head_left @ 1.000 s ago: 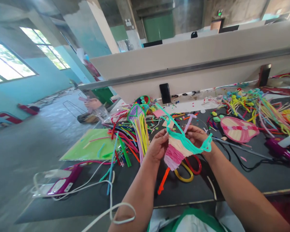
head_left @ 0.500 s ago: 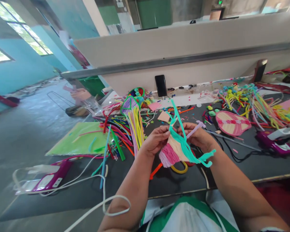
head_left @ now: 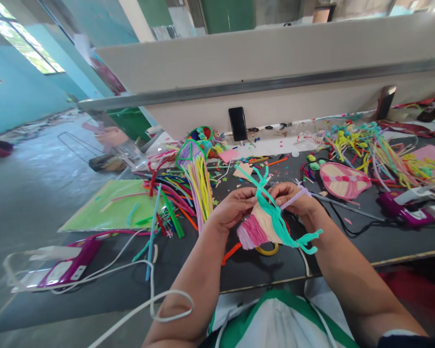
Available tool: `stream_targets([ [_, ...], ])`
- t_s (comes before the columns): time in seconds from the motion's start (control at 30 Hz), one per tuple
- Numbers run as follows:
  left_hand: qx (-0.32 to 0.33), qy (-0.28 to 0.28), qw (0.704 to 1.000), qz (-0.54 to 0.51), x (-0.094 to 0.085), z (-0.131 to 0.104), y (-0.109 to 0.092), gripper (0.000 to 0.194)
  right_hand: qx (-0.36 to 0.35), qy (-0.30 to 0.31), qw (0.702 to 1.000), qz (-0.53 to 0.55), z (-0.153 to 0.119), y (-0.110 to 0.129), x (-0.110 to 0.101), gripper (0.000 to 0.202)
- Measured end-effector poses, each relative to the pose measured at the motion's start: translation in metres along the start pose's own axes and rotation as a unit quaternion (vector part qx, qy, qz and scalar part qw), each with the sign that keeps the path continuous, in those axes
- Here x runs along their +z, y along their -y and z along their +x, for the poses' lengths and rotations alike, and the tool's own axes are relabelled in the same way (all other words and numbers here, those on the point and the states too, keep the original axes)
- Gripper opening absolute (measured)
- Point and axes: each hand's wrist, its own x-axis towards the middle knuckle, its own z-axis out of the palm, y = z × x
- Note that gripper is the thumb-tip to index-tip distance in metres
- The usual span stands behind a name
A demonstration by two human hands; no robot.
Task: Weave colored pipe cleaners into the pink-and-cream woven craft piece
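A pipe-cleaner craft piece point(head_left: 262, 224), banded in lilac, pink, cream and turquoise, is held up between both hands above the dark table. My left hand point(head_left: 238, 207) is closed on its upper left edge, thumb and fingers pinched together. My right hand point(head_left: 292, 199) is closed at the upper right edge, its fingertips by the turquoise pipe cleaners point(head_left: 273, 212). A lilac pipe cleaner point(head_left: 294, 197) sticks out across the right hand. Loose turquoise ends rise above the fingers and stick out at lower right. Beneath the piece, yellow scissor handles point(head_left: 268, 250) partly show.
To the left lie a pile of pipe cleaners point(head_left: 173, 191), a green sheet point(head_left: 112, 208) and a purple device point(head_left: 70, 263) with a white cable. A pink-edged oval craft piece point(head_left: 344, 180) and another purple device point(head_left: 402, 210) are on the right. A phone point(head_left: 238, 124) leans against the partition point(head_left: 275, 58).
A long turquoise end that stood upright above the hands now slants to the upper left, crossing another end. Both hands keep their hold. The whole view has shifted slightly.
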Motion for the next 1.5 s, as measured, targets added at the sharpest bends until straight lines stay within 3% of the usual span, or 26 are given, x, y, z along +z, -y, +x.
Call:
stream_targets([
  [0.4,0.005,0.018,1.000,-0.016,-0.002,0.001,0.004,0.021,0.107,0.056,0.993,-0.014,0.000,0.000,-0.005,0.022],
  [0.6,0.014,0.029,0.999,0.000,-0.001,0.001,0.004,0.023,0.103,0.076,0.992,0.001,0.001,-0.004,-0.007,0.021],
  [0.97,0.036,-0.054,0.996,0.054,-0.002,0.005,0.007,0.022,0.110,0.067,0.992,0.000,0.003,-0.011,-0.009,0.022],
  [1.2,0.041,-0.056,0.996,0.061,0.005,0.006,0.006,0.028,0.122,0.053,0.991,-0.005,0.005,-0.012,-0.008,0.024],
  [1.5,0.035,-0.065,0.994,0.081,0.005,0.006,0.007,0.027,0.137,0.080,0.987,-0.021,0.002,-0.005,-0.006,0.025],
])
